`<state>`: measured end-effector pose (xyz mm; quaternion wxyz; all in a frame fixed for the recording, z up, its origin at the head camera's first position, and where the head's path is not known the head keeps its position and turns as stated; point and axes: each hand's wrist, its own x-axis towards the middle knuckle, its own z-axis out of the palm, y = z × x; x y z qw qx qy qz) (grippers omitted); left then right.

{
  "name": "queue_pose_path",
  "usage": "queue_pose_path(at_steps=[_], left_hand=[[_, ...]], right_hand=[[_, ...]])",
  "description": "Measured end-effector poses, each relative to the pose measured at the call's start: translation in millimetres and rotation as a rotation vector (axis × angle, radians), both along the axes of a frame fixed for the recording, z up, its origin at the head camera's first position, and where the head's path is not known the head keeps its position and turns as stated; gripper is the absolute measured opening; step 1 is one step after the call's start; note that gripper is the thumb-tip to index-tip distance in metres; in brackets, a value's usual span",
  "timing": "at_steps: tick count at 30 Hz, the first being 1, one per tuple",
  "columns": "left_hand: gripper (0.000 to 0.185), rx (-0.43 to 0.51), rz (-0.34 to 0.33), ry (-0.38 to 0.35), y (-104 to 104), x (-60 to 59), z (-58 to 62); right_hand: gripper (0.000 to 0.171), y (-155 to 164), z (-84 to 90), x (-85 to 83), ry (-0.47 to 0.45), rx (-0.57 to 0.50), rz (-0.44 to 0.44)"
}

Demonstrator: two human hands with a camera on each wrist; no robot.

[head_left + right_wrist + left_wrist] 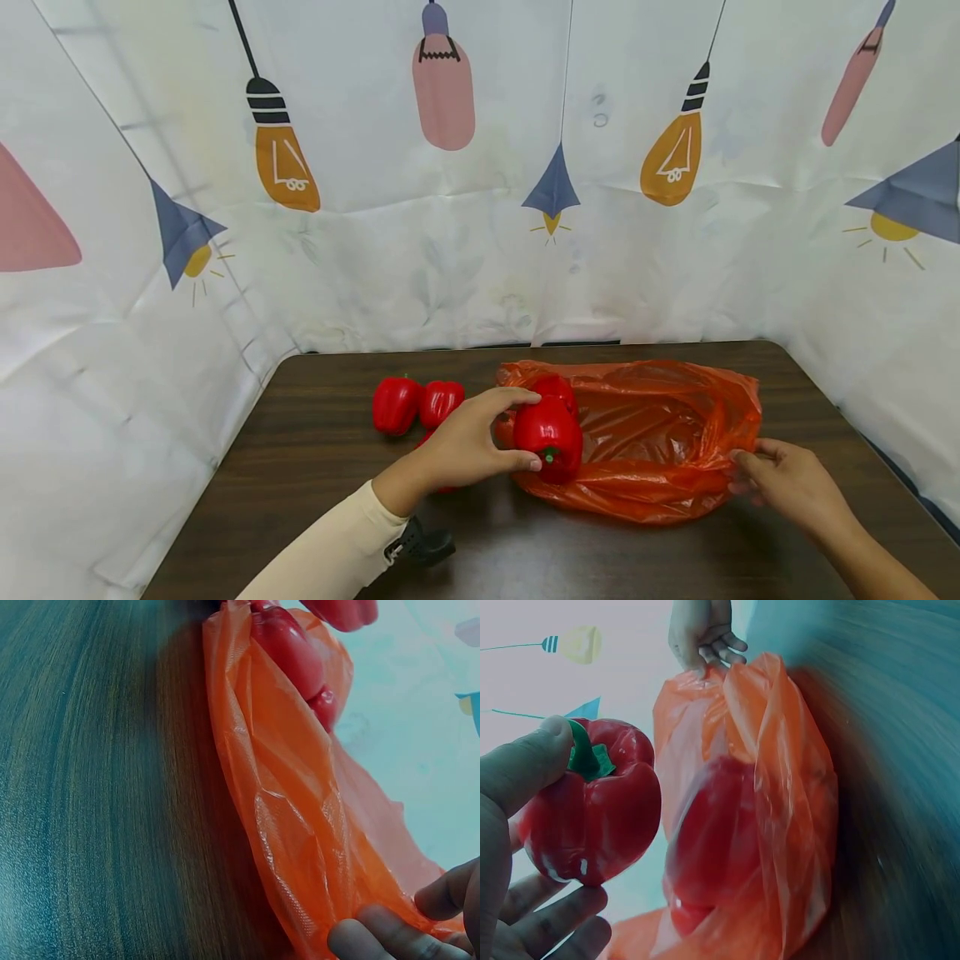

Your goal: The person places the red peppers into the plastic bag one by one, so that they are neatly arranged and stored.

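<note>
Gripping a glossy red bell pepper (551, 437) at the crinkly orange plastic bag (660, 433) mouth, left hand (465, 446); right hand (795, 483) pinches the bag's end (one pepper inside, two more red peppers (416, 404) waiting on the dark wooden desk (315, 467)).

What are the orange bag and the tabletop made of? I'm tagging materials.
Orange bag: thin, glossy, translucent plastic film, apparently; it crinkles and a pepper shows through. Tabletop: dark wood-grain surface, matte with slight sheen; wood or laminate, cannot tell.

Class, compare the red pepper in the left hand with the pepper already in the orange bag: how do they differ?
The held pepper is bare and gripped by the left hand; the bagged pepper lies untouched, veiled by the orange bag. The held pepper shows its green stem; the bagged pepper's is hidden. Both are glossy red.
</note>
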<state>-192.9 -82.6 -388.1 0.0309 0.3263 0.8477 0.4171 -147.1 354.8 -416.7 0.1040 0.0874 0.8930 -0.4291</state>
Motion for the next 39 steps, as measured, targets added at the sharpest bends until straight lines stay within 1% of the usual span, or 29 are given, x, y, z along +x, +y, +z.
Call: queue_pose_path(at_steps=[6, 13, 17, 25, 32, 36, 39], left_hand=[[0.071, 0.000, -0.036, 0.012, 16.6, -3.9, -2.1], [0.070, -0.014, -0.064, 0.061, 36.7, -6.7, -7.1], [0.070, -0.010, -0.083, 0.063, 47.2, -8.1, -9.7], [0.071, -0.034, -0.093, 0.086, 67.6, -9.7, -12.7], [0.071, -0.062, -0.094, 0.123, 81.4, -10.8, -15.6], [0.071, -0.072, -0.093, 0.115, 85.5, -10.8, -17.8], [0.071, -0.082, -0.089, 0.112, 88.4, -11.3, -18.4]], right_hand=[[0.060, 0.2, 0.7, 0.7, 0.005, -0.002, 0.001], [0.063, 0.4, 0.8, 0.2, -0.007, 0.006, 0.001], [0.063, 0.1, 0.5, 0.0, -0.004, 0.005, 0.006], [0.059, 0.8, -0.6, -0.5, -0.008, -0.011, 0.008], [0.059, 0.8, -0.9, -0.9, -0.010, -0.018, 0.006], [0.059, 1.0, -1.1, -1.0, -0.014, -0.017, 0.005], [0.062, 1.6, -1.6, -1.5, -0.023, -0.005, 0.005]])
